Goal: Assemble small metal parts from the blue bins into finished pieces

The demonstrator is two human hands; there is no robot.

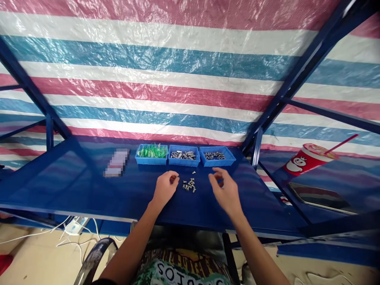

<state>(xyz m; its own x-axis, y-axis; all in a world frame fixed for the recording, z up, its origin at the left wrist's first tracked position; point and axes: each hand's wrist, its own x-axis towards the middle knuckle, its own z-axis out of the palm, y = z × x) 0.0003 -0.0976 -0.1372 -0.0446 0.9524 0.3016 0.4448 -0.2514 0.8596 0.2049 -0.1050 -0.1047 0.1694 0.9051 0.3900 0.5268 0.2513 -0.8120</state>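
Note:
My left hand (165,188) is over the blue table, thumb and forefinger pinched together. A tiny dark bit shows at the fingertips, too small to name. Just right of it lies a loose pile of small metal parts (189,185), with a single metal part (194,172) apart from the pile, towards the bins. On the pile's other side is my right hand (226,190), its thumb and forefinger curved and apart with nothing visible between them. It hovers in front of the right blue bin (218,162), which holds small dark metal pieces.
The middle blue bin (184,161) holds metal cylinders, and the left blue bin (151,160) green plastic packets. A blurred-out flat object (117,162) lies at left. A red cup (308,160) with straw and a phone (320,198) are at right, beyond the frame post (255,148).

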